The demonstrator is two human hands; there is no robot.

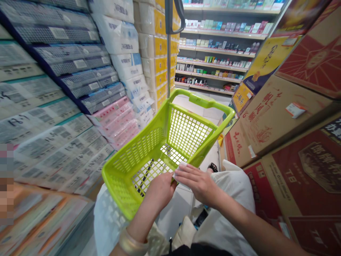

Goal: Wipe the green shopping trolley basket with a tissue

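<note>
A lime-green plastic shopping basket (144,142) with grid sides and a bar handle stands tilted in front of me, its inside bare. My left hand (160,190) is closed at the near rim of the basket, its fingertips partly hidden. Right beside it, my right hand (197,181) presses a folded white tissue (181,167) onto the same rim with its fingers held together. From the far side of the basket rises a grey metal pole (168,64) with a dark grip (179,17) at its top.
Stacked packs of tissue (125,64) and shelved packages (48,149) line the left side. Cardboard cartons (277,113) stand close on the right. Shelves of small cosmetics boxes (226,32) fill the far end, beyond a white tiled floor (213,117).
</note>
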